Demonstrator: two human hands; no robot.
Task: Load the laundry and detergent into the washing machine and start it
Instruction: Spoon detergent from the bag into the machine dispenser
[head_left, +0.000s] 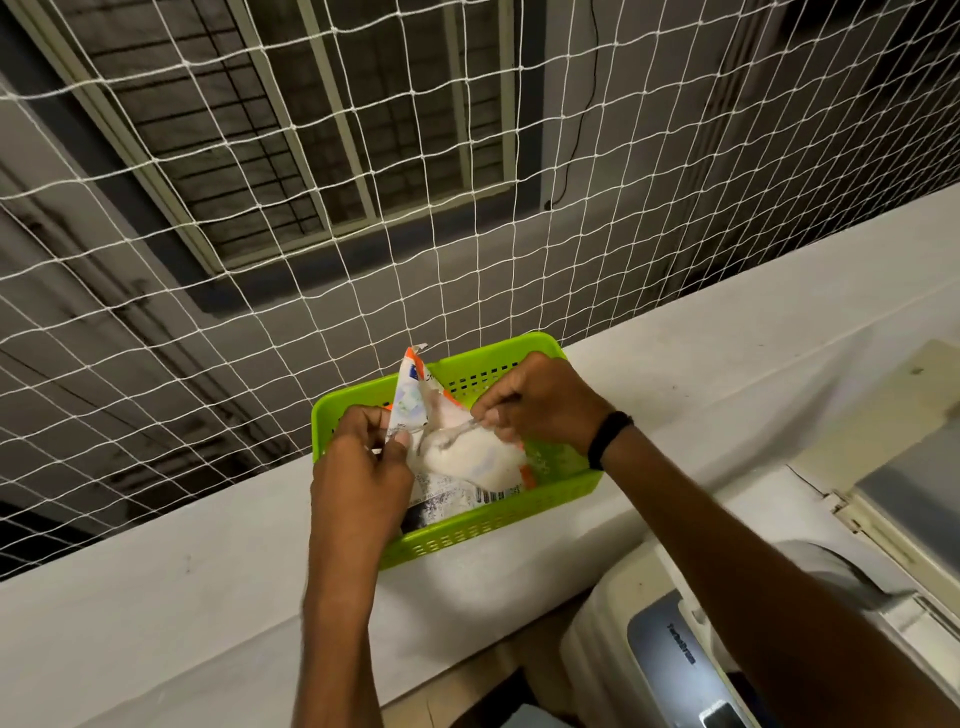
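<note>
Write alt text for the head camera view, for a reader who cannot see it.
Over a green basket on a white ledge, the left hand holds a detergent packet open while the right hand dips a spoon into its powder. Netting hangs behind; a washing machine stands lower right.

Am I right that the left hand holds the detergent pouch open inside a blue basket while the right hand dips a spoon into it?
Not quite: the head view shows the basket is green, not blue. The left hand holds the detergent pouch open in it while the right hand dips a spoon in.
</note>
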